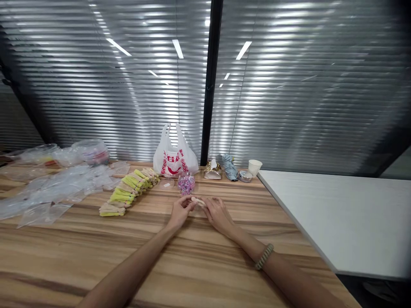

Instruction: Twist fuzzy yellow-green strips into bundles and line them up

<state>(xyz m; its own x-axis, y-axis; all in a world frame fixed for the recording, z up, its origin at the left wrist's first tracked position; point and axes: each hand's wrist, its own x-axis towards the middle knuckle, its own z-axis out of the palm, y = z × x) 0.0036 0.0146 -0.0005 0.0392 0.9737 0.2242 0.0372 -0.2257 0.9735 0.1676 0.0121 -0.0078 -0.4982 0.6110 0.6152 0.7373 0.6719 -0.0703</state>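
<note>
Over the middle of the wooden table, my left hand [181,211] and my right hand [218,214] meet around a small cream-coloured looped piece [199,202]. Its exact kind is too small to make out. My left thumb and fingers pinch its left end, while my right fingers close on its right end. Just beyond my hands is a clear round tub [186,184] of thin purple and pink strands. Left of it, a clear lid [166,184] lies flat. A curved row of yellow and beige bundles [128,190] lies further left.
Clear plastic bags [64,184] spread over the table's left side. Along the back stand a white carrier bag [175,158] with red print, a gold tissue pack [212,170], a folded umbrella [230,167], a clear round container [245,176] and a paper cup [254,167]. A white table [346,218] adjoins at right.
</note>
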